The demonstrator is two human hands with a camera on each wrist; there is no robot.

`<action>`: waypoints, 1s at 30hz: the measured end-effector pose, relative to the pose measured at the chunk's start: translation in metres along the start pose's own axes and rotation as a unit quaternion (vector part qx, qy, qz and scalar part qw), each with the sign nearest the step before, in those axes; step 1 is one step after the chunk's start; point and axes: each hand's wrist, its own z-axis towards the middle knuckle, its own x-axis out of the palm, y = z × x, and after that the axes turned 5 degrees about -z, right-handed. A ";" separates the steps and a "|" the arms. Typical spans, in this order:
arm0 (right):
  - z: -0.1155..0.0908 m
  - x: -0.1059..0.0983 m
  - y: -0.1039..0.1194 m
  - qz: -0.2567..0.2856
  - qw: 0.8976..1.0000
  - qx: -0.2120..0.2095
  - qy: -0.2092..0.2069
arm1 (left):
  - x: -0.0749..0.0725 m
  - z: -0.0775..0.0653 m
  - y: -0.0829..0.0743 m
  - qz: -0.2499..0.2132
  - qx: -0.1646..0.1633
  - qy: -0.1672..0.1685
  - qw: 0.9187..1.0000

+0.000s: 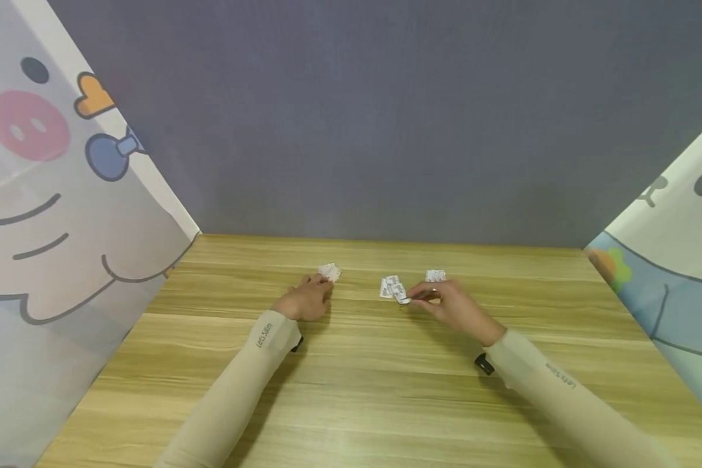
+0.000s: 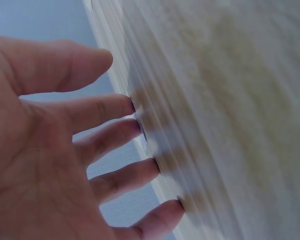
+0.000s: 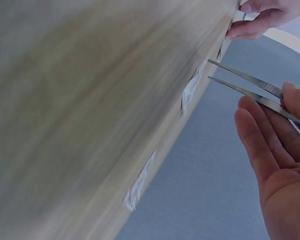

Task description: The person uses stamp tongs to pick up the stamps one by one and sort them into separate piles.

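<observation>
My right hand (image 1: 453, 311) pinches a pair of metal tweezers (image 3: 262, 85) between thumb and fingers. The two tweezer tips stand apart, close over the middle group of small white printed paper pieces (image 1: 391, 286). These pieces overlap one another on the wooden table (image 1: 351, 390). Further left, my left hand (image 1: 309, 299) reaches palm down with its fingers spread and nearly straight. Its fingertips (image 2: 135, 127) rest at the table surface, at the near edge of another group of white paper pieces (image 1: 329, 272). The fingers partly cover that group.
A third group of white paper pieces (image 1: 435, 275) lies just beyond my right hand. A grey wall (image 1: 386, 130) rises at the table's back edge. Panels with cartoon figures stand at the left (image 1: 29, 227) and right (image 1: 684, 279) sides.
</observation>
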 end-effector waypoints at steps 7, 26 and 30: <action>0.002 0.009 -0.002 -0.004 1.000 -0.003 -0.026 | -0.001 -0.002 0.001 -0.012 0.004 0.005 1.000; -0.005 -0.035 0.011 -0.040 0.991 -0.018 -0.128 | 0.002 -0.003 0.001 -0.017 0.003 -0.001 1.000; -0.005 -0.043 0.007 -0.047 0.991 -0.024 -0.124 | 0.001 -0.004 0.002 -0.021 0.008 -0.005 1.000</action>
